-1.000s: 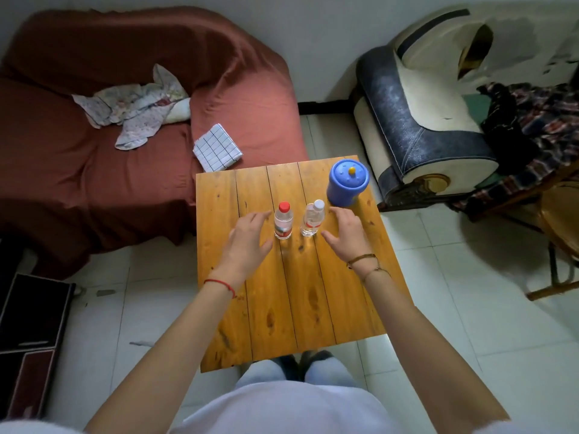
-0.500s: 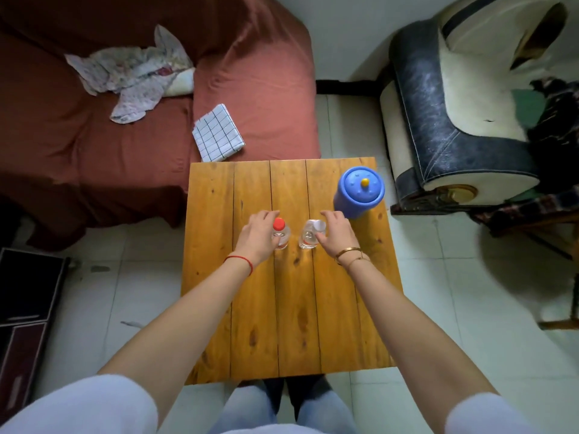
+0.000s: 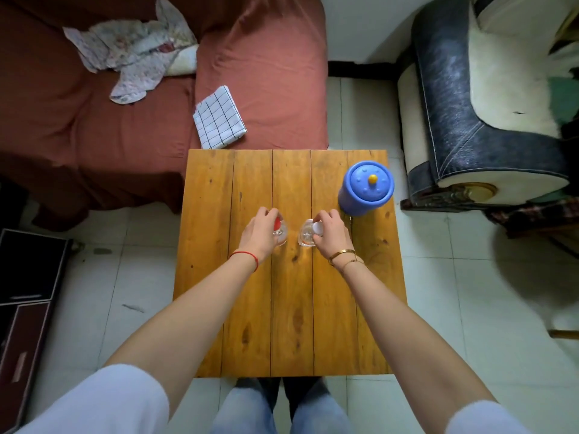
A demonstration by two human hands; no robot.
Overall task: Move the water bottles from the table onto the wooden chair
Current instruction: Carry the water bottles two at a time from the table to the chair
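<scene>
Two bottles upright at table [image 3: 250, 308] centre, side by side but apart: red-cap bottle [image 3: 279, 230] at 9 o'clock of white-cap bottle [image 3: 307, 235]. Left hand [image 3: 260, 233] wrapped round the red-cap one from its 9 o'clock side, fingers curled over the shoulder, cap half hidden. Right hand [image 3: 330, 234] closed on the white-cap one from its 3 o'clock side, fingertips at the cap. Both grips seemingly made, bottles seemingly not yet off the wood.

Best done thus: squeeze the body below the shoulder, not the cap alone, since thin clear plastic likely flexes and a cap-only pinch lets the bottle swing. Lift straight up, both together, kept vertical. Watch the blue jar [image 3: 366, 189] at 1 o'clock of the right hand, near enough to clip on the way out; clear it by rising first, then turning. No wooden chair plainly seen; only a wood edge at far 3 o'clock, so look before carrying.
</scene>
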